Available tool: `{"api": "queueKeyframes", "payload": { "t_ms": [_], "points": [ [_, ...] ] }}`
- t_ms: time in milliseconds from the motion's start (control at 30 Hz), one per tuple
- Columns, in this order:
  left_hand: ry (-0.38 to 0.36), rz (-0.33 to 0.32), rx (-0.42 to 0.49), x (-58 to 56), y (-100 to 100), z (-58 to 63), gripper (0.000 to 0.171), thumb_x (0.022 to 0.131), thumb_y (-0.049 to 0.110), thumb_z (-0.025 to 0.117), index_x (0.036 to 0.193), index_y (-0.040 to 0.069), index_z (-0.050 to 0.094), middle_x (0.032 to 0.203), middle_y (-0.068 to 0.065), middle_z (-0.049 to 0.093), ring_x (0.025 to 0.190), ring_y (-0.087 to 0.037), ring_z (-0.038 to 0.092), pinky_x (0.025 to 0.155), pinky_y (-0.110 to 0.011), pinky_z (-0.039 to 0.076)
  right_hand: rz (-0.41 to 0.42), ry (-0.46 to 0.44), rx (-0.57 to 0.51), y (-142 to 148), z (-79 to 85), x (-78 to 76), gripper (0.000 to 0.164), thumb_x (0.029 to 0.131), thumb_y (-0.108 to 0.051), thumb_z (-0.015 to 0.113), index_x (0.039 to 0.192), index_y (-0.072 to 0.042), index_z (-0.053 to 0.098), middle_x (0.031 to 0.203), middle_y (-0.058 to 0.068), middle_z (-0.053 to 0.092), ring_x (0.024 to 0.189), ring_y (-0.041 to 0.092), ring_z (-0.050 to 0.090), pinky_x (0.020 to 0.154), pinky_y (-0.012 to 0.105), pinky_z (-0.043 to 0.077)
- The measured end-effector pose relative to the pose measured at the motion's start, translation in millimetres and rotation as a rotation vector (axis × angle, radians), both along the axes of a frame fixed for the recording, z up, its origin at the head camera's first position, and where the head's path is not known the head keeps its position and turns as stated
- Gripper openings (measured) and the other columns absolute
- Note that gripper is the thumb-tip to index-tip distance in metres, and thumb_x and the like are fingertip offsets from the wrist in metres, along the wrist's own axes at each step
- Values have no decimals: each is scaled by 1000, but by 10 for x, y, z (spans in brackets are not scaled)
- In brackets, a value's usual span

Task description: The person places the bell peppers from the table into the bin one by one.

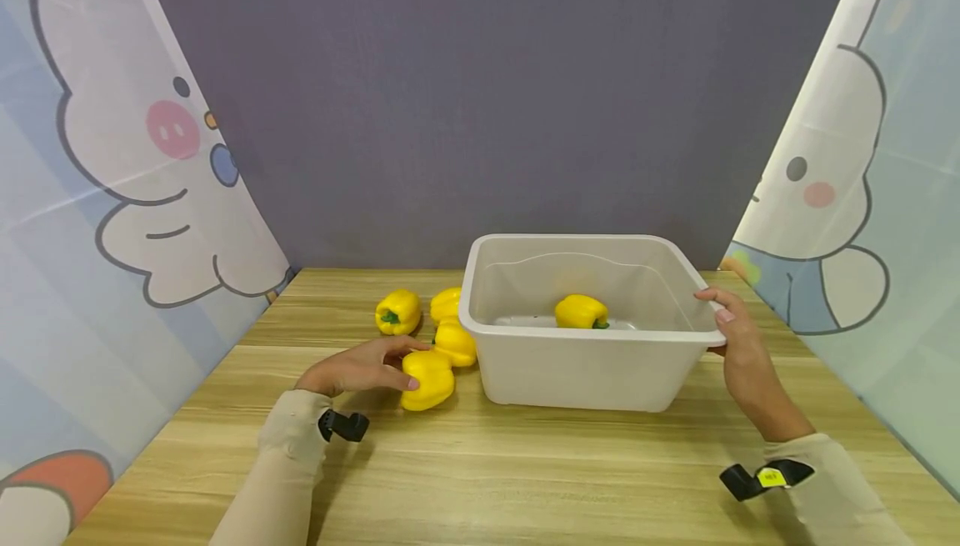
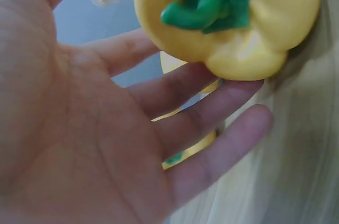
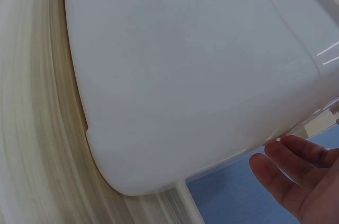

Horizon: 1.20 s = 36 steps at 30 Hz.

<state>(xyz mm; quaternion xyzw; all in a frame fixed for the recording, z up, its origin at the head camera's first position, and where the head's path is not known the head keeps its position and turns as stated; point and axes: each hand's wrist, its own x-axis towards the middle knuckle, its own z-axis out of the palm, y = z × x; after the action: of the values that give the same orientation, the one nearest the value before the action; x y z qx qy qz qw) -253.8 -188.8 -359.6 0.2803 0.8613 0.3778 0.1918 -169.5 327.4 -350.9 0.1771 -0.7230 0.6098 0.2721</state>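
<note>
Thumb and fingers of my left hand point(image 1: 363, 367) are set around the nearest yellow bell pepper point(image 1: 428, 380), holding it at its left side. In the left wrist view, the green stem point(image 2: 206, 9) of that pepper faces the palm, and the lower fingers point(image 2: 222, 155) spread out beneath. My right hand point(image 1: 742, 354) grips the right rim of a pale grey plastic bin point(image 1: 577, 371), thumb on top. In the right wrist view, its fingertips point(image 3: 280, 152) lie along the bin's edge. Inside the bin lies one yellow bell pepper point(image 1: 581, 311).
Three more yellow bell peppers lie left of the bin: one at the far left point(image 1: 398, 313), one behind point(image 1: 446, 304) and one against the bin's side point(image 1: 455, 343). A dark grey panel point(image 1: 480, 112) stands behind the wooden table point(image 1: 480, 479), with cartoon-printed curtains point(image 1: 142, 221) at both sides.
</note>
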Motion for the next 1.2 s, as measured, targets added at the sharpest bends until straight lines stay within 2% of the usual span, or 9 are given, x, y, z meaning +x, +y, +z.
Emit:
{"api": "queueKeyframes", "payload": {
  "t_ms": [167,333,467,633,800,1067,1200],
  "points": [
    [34,0,47,-23,4,-41,65,93,33,71,149,12,46,140,-11,53,122,-32,51,99,-52,43,-1,-1,-1,3,0,4,33,108,-20,30,128,-20,56,124,1,48,92,11,55,69,19,47],
    [78,69,34,-46,29,-82,60,94,38,69,148,23,49,146,-7,49,124,-30,49,100,-54,43,-10,-2,11,12,0,2,34,108,-20,30,129,-19,56,125,1,47,93,11,54,69,19,48],
    [108,100,33,-62,44,-112,58,93,39,69,147,26,50,145,-4,50,120,-26,51,98,-50,44,-14,-4,21,20,0,2,34,108,-19,29,130,-19,55,126,1,47,94,12,54,70,19,47],
    [123,82,29,-82,55,-137,65,91,39,72,149,23,47,148,-4,47,121,-26,50,99,-49,43,-18,-8,30,25,2,5,34,108,-20,29,131,-19,55,128,1,47,95,12,54,70,20,47],
    [103,64,49,-83,83,-141,77,86,38,79,151,20,43,144,-8,49,118,-28,51,93,-45,46,-23,-3,46,29,5,13,34,108,-20,28,131,-17,54,127,1,47,94,13,54,71,20,47],
    [133,75,53,-75,96,-175,77,84,34,82,151,20,45,147,-6,47,117,-28,51,93,-44,46,-23,3,44,25,3,9,34,108,-20,29,130,-16,55,126,1,48,92,12,55,70,19,49],
    [134,42,64,-81,64,-183,79,84,33,82,151,16,43,151,-9,42,118,-30,49,95,-49,45,-13,2,21,12,-1,-2,34,108,-20,30,129,-18,56,125,3,49,91,12,56,70,20,49]
  ]
}}
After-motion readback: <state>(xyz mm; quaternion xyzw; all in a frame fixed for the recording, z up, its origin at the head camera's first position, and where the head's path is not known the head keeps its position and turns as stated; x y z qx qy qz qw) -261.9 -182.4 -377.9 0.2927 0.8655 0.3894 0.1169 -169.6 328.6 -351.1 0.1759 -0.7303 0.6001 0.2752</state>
